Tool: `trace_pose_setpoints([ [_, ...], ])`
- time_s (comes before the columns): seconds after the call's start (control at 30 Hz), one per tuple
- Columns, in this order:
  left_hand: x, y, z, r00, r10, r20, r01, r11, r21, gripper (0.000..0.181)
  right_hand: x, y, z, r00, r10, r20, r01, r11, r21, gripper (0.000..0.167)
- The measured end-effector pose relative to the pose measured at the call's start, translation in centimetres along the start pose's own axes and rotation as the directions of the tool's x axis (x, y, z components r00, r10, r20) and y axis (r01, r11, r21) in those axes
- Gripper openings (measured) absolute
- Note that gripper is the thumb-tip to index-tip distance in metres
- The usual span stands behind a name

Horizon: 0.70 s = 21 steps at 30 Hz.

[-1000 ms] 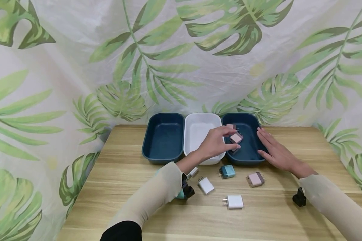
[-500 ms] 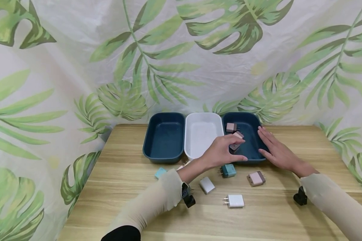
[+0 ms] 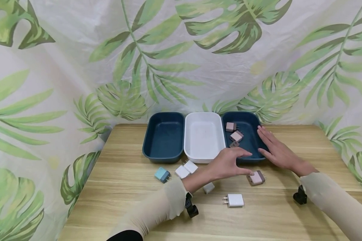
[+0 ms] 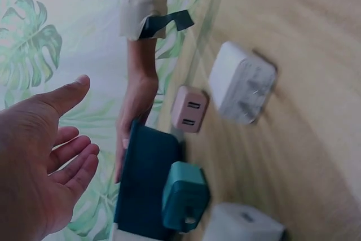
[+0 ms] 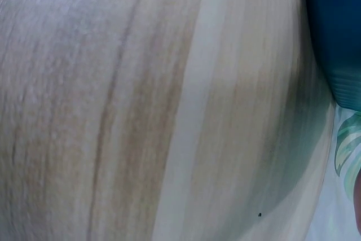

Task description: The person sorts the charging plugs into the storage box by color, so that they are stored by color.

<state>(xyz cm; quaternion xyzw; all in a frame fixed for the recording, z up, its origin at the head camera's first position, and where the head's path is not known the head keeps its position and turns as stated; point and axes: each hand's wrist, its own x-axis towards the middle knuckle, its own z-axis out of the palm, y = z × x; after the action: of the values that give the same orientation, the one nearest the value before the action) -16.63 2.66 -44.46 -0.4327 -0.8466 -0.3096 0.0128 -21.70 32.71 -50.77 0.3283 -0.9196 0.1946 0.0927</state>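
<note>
My left hand (image 3: 229,163) hovers over the table in front of the right-hand dark blue tray (image 3: 249,147), thumb and fingers parted around nothing. Its thumb tip overlaps a pink charger plug (image 3: 255,179) in the head view; the left wrist view shows the hand apart from that plug's two-port end (image 4: 189,118). A teal charger plug (image 4: 183,196), hidden behind the hand in the head view, appears beside the tray in the left wrist view. My right hand (image 3: 279,152) rests with straight fingers against the tray's right rim. Inside the tray lie several pink plugs (image 3: 236,136).
To the left of that tray stand a white tray (image 3: 203,134) and another dark blue tray (image 3: 164,134). Several white charger plugs (image 3: 235,200) lie on the wooden table (image 3: 120,187), along with a teal plug (image 3: 162,174) at the left. A leaf-print cloth (image 3: 169,60) hangs behind.
My left hand has let go of a pink plug inside the right tray and drawn back over the tray's front edge toward the pink plug on the table. My right hand has stayed put.
</note>
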Motion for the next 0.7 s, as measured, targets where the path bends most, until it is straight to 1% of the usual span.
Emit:
trace_pose_setpoints([
  [0.13, -0.2, 0.3, 1.0, 0.999, -0.023, 0.045, 0.022, 0.999, 0.042, 0.064, 0.0, -0.1, -0.1, 1.0, -0.015, -0.002, 0.015, 1.0, -0.005, 0.075],
  [0.3, -0.2, 0.7, 2.1, 0.997, -0.015, 0.075, 0.011, 0.999, 0.051, 0.065, 0.0, -0.2, -0.1, 0.999, -0.041, -0.014, 0.041, 0.999, -0.01, 0.076],
  [0.5, -0.1, 1.0, 3.1, 0.997, -0.013, 0.082, 0.008, 0.998, 0.064, 0.067, 0.1, -0.2, -0.1, 0.999, -0.04, -0.006, 0.039, 0.999, -0.019, 0.076],
  [0.7, -0.1, 1.0, 4.2, 0.995, -0.043, 0.087, 0.037, 0.997, 0.074, 0.069, 0.0, 0.0, 0.1, 1.0, -0.029, -0.001, 0.029, 0.999, -0.024, 0.075],
])
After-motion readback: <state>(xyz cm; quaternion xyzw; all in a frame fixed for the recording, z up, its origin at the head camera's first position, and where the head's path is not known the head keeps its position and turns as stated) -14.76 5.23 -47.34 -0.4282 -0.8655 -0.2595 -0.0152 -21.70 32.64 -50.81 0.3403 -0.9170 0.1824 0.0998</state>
